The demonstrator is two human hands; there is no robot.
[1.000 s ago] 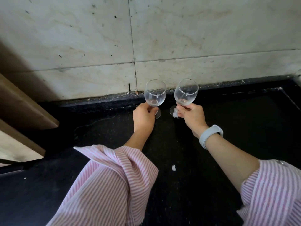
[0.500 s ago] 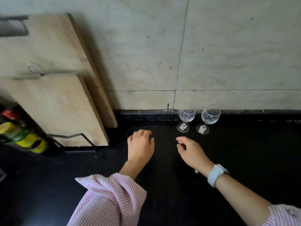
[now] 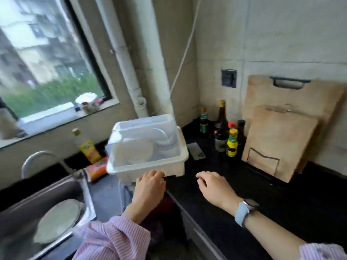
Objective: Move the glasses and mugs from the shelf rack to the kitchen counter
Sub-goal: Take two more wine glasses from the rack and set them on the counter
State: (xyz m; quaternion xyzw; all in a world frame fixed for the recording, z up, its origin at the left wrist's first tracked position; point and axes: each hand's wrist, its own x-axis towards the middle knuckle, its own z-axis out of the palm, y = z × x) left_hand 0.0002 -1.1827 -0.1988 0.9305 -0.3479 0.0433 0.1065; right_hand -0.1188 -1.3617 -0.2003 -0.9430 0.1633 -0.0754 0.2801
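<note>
Both my hands hover empty over the black kitchen counter (image 3: 281, 199). My left hand (image 3: 149, 186) is stretched forward with loosely bent fingers, just in front of a white plastic dish box (image 3: 148, 147) with a clear lid. My right hand (image 3: 216, 188), with a pale blue watch on the wrist, hangs over bare counter with relaxed fingers. No wine glass, mug or shelf rack shows in this view. The picture is blurred by head motion.
Two wooden cutting boards (image 3: 281, 139) lean on the wall at right, sauce bottles (image 3: 225, 136) beside them. A phone (image 3: 196, 151) lies by the box. A steel sink (image 3: 45, 209) with a plate and a tap sits at left under the window.
Both hands let go of the two wine glasses, which stayed standing by the wall. My view then swung left to the counter corner, and the glasses dropped out of sight.
</note>
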